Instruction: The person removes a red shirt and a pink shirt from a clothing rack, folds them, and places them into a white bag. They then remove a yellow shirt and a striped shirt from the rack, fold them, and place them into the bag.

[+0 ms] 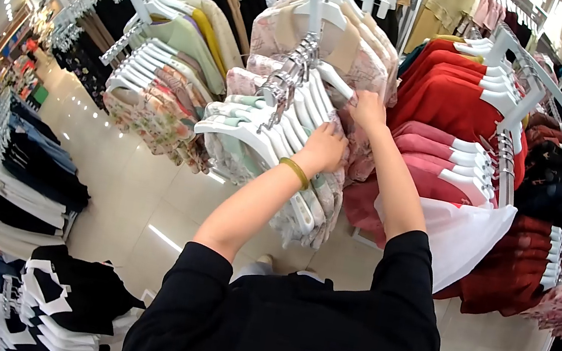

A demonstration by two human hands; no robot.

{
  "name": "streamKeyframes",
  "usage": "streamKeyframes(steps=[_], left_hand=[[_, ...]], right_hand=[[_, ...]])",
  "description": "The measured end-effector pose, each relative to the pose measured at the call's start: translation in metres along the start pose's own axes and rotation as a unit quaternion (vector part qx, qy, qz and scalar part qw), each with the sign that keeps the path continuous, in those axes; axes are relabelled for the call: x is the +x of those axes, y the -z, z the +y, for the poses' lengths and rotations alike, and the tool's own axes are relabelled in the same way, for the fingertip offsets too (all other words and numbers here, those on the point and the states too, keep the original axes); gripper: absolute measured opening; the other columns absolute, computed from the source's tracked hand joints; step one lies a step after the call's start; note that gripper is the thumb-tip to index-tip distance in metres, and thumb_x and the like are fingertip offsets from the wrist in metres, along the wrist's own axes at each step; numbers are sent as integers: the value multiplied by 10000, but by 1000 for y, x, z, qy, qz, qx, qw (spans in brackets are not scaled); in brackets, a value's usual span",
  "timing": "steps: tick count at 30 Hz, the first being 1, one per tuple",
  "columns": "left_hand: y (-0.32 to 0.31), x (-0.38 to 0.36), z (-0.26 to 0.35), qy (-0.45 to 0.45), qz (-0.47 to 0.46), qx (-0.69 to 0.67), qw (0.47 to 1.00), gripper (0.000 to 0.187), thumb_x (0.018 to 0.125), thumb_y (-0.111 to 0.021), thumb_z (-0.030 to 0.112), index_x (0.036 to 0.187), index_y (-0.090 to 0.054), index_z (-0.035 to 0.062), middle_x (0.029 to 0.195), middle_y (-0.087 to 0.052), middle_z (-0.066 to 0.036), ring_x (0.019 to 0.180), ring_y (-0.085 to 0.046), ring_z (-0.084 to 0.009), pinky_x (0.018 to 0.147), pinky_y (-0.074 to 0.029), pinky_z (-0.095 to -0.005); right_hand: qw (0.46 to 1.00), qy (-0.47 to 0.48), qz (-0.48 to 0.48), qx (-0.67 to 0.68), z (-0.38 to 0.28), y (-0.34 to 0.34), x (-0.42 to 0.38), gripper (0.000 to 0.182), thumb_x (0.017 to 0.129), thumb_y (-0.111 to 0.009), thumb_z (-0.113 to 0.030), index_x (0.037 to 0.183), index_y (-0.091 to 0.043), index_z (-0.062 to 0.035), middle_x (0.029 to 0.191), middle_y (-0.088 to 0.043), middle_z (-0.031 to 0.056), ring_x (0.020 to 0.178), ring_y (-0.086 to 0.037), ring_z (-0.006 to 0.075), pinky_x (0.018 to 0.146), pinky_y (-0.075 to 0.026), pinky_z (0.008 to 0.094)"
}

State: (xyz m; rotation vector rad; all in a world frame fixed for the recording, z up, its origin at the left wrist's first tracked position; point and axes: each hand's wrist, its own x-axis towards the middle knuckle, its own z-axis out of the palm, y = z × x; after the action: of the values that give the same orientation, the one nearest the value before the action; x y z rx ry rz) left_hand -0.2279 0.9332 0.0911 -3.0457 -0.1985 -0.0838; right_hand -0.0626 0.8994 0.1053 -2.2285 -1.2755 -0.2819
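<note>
My right hand [368,110] is closed on the end of a white clothes hanger [335,80], at the shoulder of a pale floral top. Just below it and to the left, my left hand [326,147], with a yellow-green bangle [295,173] on the wrist, has its fingers bent over the shoulder ends of the neighbouring white hangers [305,109]. These carry pale floral tops [320,208] packed close together. Their metal hooks [291,73] crowd along a rail arm that points towards me. My fingertips are partly hidden among the fabric.
Red tops [451,92] and pink tops [419,147] hang close on the right, with a white cloth [464,236] beside my right arm. Floral and green tops [184,40] hang on the left. Trousers [37,164] line the far left, across the tiled floor [135,203].
</note>
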Motion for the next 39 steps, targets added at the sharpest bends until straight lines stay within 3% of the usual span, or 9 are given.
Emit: streamKeyframes(steps=[5,13,17,19,24,27,29,33,39], left_hand=[[0,-51,24,-109,42,-45,992,597,794,-663,399,1233,-533,16,1346,-488,-171,1270,-419,-357,1046,-335,-459],[21,-115,97,-295,-105,-207,927,461,815,-662,304,1148,-551,4,1245,-537,-170,1207,-475,-335,1022,-363,-445],[29,-102,153,-361,-68,-281,887,491,865,-622,260,1255,-502,-13,1021,-590,-140,968,-573,-298,867,-442,-412],[36,-91,184,-324,21,-361,874,549,878,-610,251,1334,-439,-3,862,-589,-133,769,-584,-311,731,-475,-402],[44,-65,235,-290,31,-331,897,547,872,-620,229,1335,-428,11,682,-609,-157,601,-598,-363,577,-494,-424],[15,-48,227,-179,26,-294,939,274,863,-620,192,1072,-600,16,645,-621,-204,575,-622,-383,544,-497,-467],[-11,-44,204,-150,71,-261,951,136,854,-610,140,888,-613,8,653,-621,-204,600,-629,-368,559,-497,-461],[-4,-61,191,-135,116,-290,940,158,829,-602,80,943,-624,-27,654,-619,-203,608,-629,-366,572,-496,-450],[14,-76,192,-110,157,-295,936,378,764,-596,-5,1138,-618,-53,630,-599,-170,601,-614,-336,577,-501,-432]], right_hand=[[995,-85,-48,24,-8,-28,-13,318,823,-666,-233,1074,-606,-47,958,-663,215,946,-634,385,785,-509,489],[915,-47,314,248,-71,80,-164,132,835,-595,-5,956,-643,12,853,-661,179,772,-651,257,728,-521,319],[764,20,645,10,-41,133,-275,199,877,-551,27,1074,-555,55,1025,-621,180,907,-619,252,829,-509,351],[752,-151,641,11,-15,152,-315,228,905,-518,12,1128,-510,55,1101,-593,167,995,-590,236,892,-481,345],[799,-419,185,389,30,116,-392,287,953,-508,-204,1088,-590,35,1041,-648,114,1013,-585,164,902,-461,341],[923,-291,28,250,38,78,-387,424,823,-590,-115,1226,-526,0,1058,-603,250,976,-595,404,879,-477,426],[867,-447,44,217,19,93,-373,597,804,-604,-82,1345,-393,61,1195,-540,298,1100,-563,383,943,-453,407],[889,-427,149,72,31,90,-357,561,785,-634,-75,1286,-425,68,1162,-534,300,1035,-579,395,891,-479,430],[875,-352,-206,-260,110,46,-298,703,640,-789,-222,1228,-482,9,1250,-521,247,1181,-470,459,941,-445,514]])
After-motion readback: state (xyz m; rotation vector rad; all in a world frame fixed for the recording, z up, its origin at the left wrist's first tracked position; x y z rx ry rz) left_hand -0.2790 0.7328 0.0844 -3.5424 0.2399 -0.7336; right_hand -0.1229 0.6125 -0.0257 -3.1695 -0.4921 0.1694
